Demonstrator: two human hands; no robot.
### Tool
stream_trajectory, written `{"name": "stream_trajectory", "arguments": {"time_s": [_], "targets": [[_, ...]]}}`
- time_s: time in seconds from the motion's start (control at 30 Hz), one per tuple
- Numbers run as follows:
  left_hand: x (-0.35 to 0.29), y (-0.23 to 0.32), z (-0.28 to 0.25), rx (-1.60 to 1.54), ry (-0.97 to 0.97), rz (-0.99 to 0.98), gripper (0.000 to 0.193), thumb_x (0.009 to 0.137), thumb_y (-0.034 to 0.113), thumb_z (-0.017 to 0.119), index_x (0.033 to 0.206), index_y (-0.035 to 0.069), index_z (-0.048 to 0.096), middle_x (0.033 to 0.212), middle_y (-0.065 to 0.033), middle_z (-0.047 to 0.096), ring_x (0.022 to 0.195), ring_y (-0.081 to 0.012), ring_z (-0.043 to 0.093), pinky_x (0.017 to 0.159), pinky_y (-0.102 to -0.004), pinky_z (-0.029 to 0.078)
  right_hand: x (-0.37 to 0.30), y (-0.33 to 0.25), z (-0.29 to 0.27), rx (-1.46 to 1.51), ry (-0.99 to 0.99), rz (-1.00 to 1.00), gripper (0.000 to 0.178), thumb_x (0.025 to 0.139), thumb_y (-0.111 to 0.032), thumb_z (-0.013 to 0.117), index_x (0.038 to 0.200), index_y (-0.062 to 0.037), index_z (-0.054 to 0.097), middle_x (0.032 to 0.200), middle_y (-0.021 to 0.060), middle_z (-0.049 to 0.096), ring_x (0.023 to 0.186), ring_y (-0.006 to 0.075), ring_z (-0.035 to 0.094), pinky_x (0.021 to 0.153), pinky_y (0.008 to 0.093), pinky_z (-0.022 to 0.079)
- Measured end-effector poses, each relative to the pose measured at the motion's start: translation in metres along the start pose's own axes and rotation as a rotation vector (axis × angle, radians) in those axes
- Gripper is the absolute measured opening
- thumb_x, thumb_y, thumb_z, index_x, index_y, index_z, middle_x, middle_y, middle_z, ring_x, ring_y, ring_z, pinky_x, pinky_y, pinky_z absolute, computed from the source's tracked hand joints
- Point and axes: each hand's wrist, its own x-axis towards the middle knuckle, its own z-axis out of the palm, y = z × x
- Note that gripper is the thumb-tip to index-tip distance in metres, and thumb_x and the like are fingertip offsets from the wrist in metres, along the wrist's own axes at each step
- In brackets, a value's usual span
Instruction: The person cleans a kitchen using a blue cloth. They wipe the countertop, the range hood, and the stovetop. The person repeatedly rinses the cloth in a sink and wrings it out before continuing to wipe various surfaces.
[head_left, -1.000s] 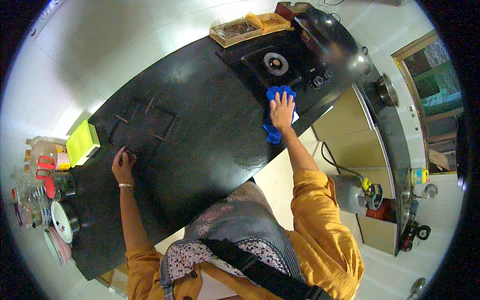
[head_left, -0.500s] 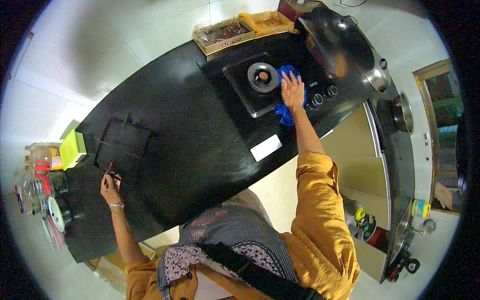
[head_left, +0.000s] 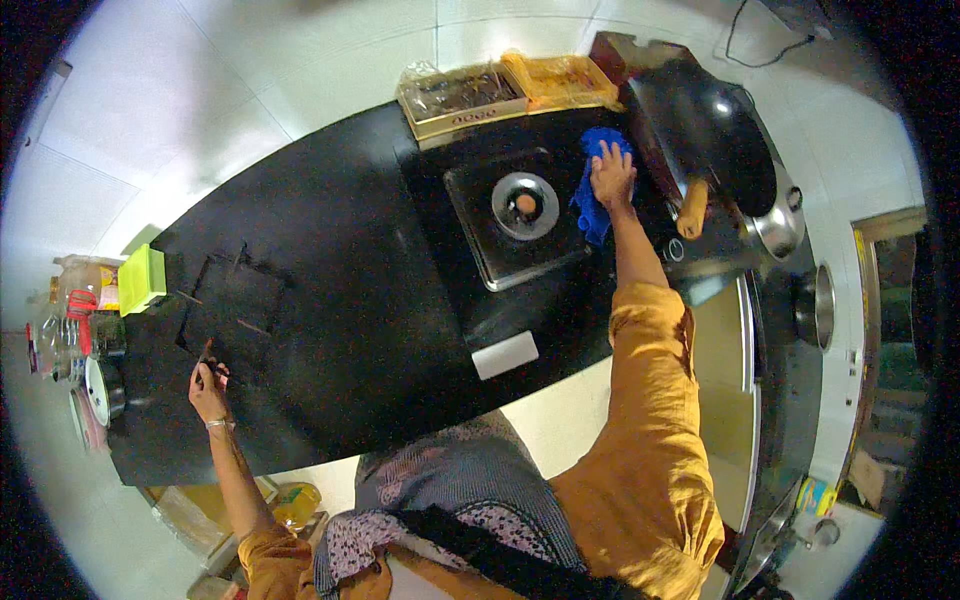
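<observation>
Fingers spread over a bunched blue cloth (head_left: 592, 215), my right hand (head_left: 613, 180) presses and holds it against the black glass gas stove (head_left: 440, 215). The cloth lies between the round burner (head_left: 540, 190) and a black wok (head_left: 735, 150) with a wooden handle (head_left: 692, 208). At the far left, my left hand (head_left: 208, 393) is closed around a corner of a black square pan support (head_left: 268, 268). Its thin frame and prongs stand out faintly against the dark counter (head_left: 330, 370). A white rectangular piece (head_left: 505, 355) lies by the stove's near edge.
Two shallow boxes, one of dark bits (head_left: 465, 92) and one orange (head_left: 570, 82), line the back wall. A lime-green container (head_left: 142, 280) and a white-rimmed pot (head_left: 105, 390) stand at the left end. Metal pans (head_left: 780, 225) sit at right.
My right hand has slid the blue cloth away from the burner, to the right toward the wok. My left hand stays on the pan support. The whole view has shifted.
</observation>
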Motion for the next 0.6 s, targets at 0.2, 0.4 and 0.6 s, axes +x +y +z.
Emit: {"name": "stream_trajectory", "arguments": {"time_s": [0.2, 0.4, 0.6], "targets": [[-0.004, -0.001, 0.001, 0.097, 0.030, -0.009, 0.031, 0.092, 0.028, 0.052, 0.100, -0.002, 0.059, 0.081, -0.0062, 0.062, 0.066, -0.0129, 0.058, 0.060, -0.0239, 0.047, 0.028, -0.049, 0.009, -0.038, -0.036, 0.061, 0.046, 0.090, -0.036, 0.034, 0.130, -0.0146, 0.044, 0.137, 0.0156, 0.039, 0.124, 0.0430, 0.033, 0.101, 0.0556, 0.024], [-0.005, -0.002, -0.010, 0.149, 0.065, -0.004, 0.037, 0.090, 0.038, 0.054, 0.101, 0.002, 0.059, 0.080, -0.0040, 0.064, 0.064, -0.0099, 0.056, 0.056, -0.0220, 0.045, 0.048, -0.008, 0.016, 0.055, 0.134, -0.218, 0.038, 0.092, -0.025, 0.037, 0.124, -0.0124, 0.050, 0.133, 0.0153, 0.045, 0.121, 0.0364, 0.041, 0.100, 0.0444, 0.033], [-0.009, 0.014, 0.003, 0.142, 0.084, 0.006, 0.034, 0.089, 0.029, 0.058, 0.102, -0.003, 0.059, 0.078, -0.0073, 0.062, 0.066, -0.0129, 0.058, 0.058, -0.0222, 0.047, 0.071, -0.020, 0.022, -0.017, -0.148, 0.291, 0.063, 0.087, -0.049, 0.029, 0.140, -0.0135, 0.030, 0.145, 0.0214, 0.021, 0.130, 0.0475, 0.018, 0.104, 0.0608, 0.009]]}}
